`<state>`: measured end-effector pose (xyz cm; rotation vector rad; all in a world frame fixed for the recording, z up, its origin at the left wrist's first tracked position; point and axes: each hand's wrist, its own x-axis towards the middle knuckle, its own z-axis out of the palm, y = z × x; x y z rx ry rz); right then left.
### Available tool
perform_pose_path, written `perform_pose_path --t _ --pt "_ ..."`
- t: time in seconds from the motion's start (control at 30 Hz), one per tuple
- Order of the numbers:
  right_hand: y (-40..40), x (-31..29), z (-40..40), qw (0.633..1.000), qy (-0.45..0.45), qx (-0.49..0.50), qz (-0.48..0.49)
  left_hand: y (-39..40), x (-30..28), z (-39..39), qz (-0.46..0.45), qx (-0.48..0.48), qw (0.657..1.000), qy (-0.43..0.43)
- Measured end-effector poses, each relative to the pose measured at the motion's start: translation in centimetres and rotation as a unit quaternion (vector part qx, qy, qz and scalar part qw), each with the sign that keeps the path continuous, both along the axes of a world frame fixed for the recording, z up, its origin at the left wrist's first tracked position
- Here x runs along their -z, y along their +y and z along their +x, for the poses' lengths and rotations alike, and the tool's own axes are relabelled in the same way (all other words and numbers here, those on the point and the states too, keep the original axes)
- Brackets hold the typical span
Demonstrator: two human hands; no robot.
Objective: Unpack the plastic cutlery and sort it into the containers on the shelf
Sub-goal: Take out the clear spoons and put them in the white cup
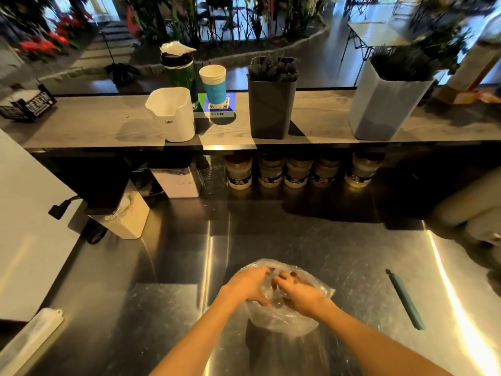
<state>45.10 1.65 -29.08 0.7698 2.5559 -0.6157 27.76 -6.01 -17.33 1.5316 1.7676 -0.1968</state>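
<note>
Long grey wooden shelf (81, 126) runs across far side, well beyond both hands; white plastic container (173, 115), dark grey bin (271, 109), pale blue bin (387, 104) stand on it.
Steel surface (352, 253) below.
Clear plastic bag (284, 318) lies directly under hands, near edge.
Left hand (248, 284), right hand (296, 290) each pinch bag film, equally near.
Cutlery inside bag: cannot tell.

5 jars (295, 172) stand under the shelf.

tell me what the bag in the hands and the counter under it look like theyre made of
Bag: thin clear plastic film, likely; see-through, crinkled, with glossy highlights. Both hands grip it.
Counter: looks like brushed stainless steel; silvery, streaked reflections, fine scratches.
</note>
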Motion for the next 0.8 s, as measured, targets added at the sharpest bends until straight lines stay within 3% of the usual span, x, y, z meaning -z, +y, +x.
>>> perform_pose_path --t 0.27,0.47,0.57,0.7,0.8 --pt "-0.2 -2.0 0.4 0.990 0.104 0.093 0.022 -0.9 1.0 -0.4 0.054 -0.048 0.997 -0.014" --pt "-0.6 -4.4 0.8 0.970 0.211 0.104 0.055 -1.1 1.9 -0.2 0.066 -0.058 0.996 -0.018" --pt "-1.1 -6.2 1.2 0.949 0.271 0.160 0.017 -1.3 1.7 -0.3 0.086 -0.066 0.994 -0.027" --pt "-1.9 -9.3 2.0 0.876 0.363 0.297 -0.113 -1.0 1.2 -0.2 0.154 -0.080 0.981 -0.085" --pt "-1.8 -10.7 2.3 0.849 0.380 0.317 -0.184 -1.0 0.7 0.1 0.199 -0.095 0.965 -0.146"
